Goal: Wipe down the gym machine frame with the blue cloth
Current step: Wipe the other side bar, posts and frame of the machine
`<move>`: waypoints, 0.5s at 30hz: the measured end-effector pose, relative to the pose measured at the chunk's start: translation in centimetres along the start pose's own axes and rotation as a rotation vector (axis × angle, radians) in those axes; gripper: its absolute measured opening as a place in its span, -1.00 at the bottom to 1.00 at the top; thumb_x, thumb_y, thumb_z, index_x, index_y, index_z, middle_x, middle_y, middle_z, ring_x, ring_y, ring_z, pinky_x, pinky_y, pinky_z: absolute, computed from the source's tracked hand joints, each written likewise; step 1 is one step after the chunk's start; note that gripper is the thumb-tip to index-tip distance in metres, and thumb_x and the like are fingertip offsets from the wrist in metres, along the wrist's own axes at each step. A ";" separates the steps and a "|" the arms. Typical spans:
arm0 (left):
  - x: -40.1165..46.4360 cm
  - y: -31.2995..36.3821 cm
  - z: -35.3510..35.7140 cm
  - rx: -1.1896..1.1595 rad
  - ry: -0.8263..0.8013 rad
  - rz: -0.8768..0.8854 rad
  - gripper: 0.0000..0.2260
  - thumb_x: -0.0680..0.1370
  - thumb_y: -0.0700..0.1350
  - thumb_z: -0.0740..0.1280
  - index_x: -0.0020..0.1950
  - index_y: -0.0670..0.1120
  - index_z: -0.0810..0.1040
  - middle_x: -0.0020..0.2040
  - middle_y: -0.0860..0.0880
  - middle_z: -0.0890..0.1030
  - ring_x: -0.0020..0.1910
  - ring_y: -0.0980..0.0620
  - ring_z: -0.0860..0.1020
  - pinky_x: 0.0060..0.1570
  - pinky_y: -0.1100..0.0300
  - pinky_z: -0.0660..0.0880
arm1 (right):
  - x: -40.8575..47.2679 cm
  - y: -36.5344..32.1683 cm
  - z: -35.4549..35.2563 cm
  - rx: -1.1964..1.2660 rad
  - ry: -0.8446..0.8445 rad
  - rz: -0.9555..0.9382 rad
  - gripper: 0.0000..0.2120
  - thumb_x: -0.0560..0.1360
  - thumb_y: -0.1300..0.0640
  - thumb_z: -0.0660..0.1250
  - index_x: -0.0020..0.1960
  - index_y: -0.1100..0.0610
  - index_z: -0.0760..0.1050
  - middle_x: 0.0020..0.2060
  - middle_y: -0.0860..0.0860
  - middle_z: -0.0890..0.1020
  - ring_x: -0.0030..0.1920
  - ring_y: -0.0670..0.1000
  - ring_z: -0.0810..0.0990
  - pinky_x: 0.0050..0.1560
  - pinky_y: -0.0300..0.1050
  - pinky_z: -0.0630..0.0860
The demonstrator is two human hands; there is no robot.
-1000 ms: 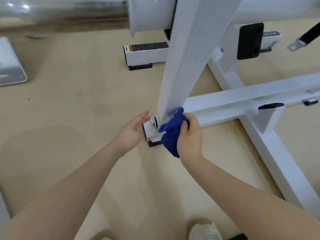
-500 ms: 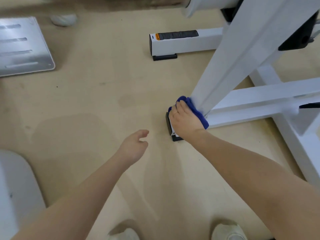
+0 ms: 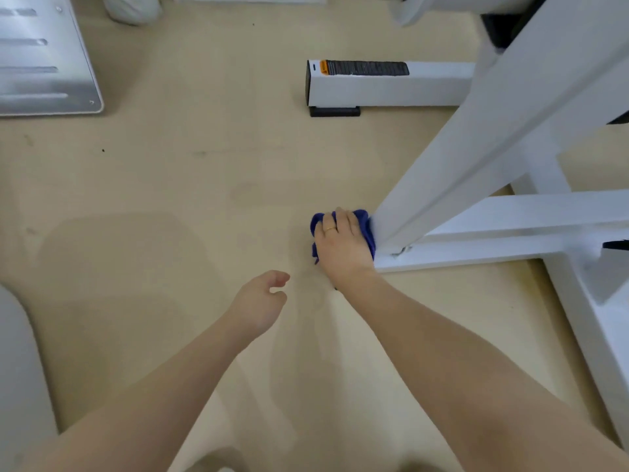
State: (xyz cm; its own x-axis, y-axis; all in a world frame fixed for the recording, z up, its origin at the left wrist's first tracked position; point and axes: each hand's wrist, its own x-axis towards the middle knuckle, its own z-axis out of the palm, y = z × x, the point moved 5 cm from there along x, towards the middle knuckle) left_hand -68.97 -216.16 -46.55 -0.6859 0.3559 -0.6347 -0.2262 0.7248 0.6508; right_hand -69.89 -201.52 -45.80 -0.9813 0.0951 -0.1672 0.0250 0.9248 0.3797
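The white gym machine frame (image 3: pixel 483 144) rises as a slanted post from a floor beam (image 3: pixel 510 229) on the right. My right hand (image 3: pixel 342 245) holds the blue cloth (image 3: pixel 368 229) over the left end of that beam, at the foot of the post. The cloth shows around my fingers and hides the beam's end cap. A ring is on one finger. My left hand (image 3: pixel 262 299) hovers over the floor, lower and to the left, fingers loosely curled, holding nothing.
A second white frame foot (image 3: pixel 381 85) with a black label and black pad lies farther back. A metal plate (image 3: pixel 41 59) sits at the top left. A grey rounded object (image 3: pixel 17 369) fills the lower left. Beige floor (image 3: pixel 170 199) spreads between them.
My right hand has slid the cloth from the post's base down over the end of the floor beam. My left hand has drawn back from the frame.
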 end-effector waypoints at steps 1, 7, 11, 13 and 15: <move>0.0 -0.2 0.1 0.014 -0.007 0.000 -0.62 0.56 -0.29 0.15 0.33 -0.04 0.44 0.30 0.04 0.46 0.14 0.04 0.47 0.12 0.27 0.31 | 0.1 0.0 0.7 -0.029 -0.042 0.006 -0.56 0.46 0.07 0.32 0.28 0.22 0.43 0.22 0.14 0.50 0.28 0.16 0.41 0.36 0.00 0.24; 0.4 0.4 -0.1 -0.019 0.009 -0.001 -0.64 0.55 -0.30 0.17 0.31 -0.06 0.46 0.29 0.01 0.49 0.21 0.02 0.46 0.17 0.26 0.32 | -6.1 -1.7 3.0 -0.238 -0.081 -0.311 -0.53 0.63 0.22 -0.02 0.48 0.36 -0.01 0.46 0.30 0.10 0.46 0.26 0.12 0.45 0.08 -0.01; 0.7 0.4 0.2 -0.096 0.040 -0.003 -0.67 0.55 -0.29 0.18 0.25 -0.03 0.49 0.25 0.03 0.51 0.19 0.01 0.49 0.27 0.10 0.39 | -1.0 -1.6 1.9 -0.179 -0.079 -0.118 -0.56 0.59 0.21 0.05 0.41 0.38 0.15 0.37 0.27 0.31 0.37 0.23 0.29 0.42 0.02 0.10; 0.2 0.3 0.2 -0.073 0.022 0.013 -0.66 0.55 -0.28 0.17 0.26 -0.02 0.48 0.24 0.06 0.50 0.14 0.03 0.49 0.22 0.16 0.39 | 0.3 -1.8 1.9 -0.058 -0.115 0.002 -0.59 0.56 0.19 0.12 0.35 0.36 0.26 0.29 0.24 0.40 0.29 0.20 0.38 0.38 0.00 0.18; -0.4 0.5 0.1 0.026 0.004 0.049 -0.63 0.55 -0.30 0.14 0.32 -0.03 0.45 0.25 0.06 0.48 0.08 0.06 0.47 0.12 0.28 0.33 | -1.4 -1.9 1.9 0.015 -0.110 -0.030 -0.57 0.47 0.07 0.30 0.26 0.28 0.45 0.20 0.18 0.53 0.21 0.15 0.50 0.34 -0.04 0.30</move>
State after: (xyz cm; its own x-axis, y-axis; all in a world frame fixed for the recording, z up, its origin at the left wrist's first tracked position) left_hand -68.76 -215.89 -45.96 -0.6987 0.3886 -0.6006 -0.1747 0.7215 0.6700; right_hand -68.22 -202.70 -48.04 -0.9550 0.1059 -0.2771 -0.0009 0.9331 0.3597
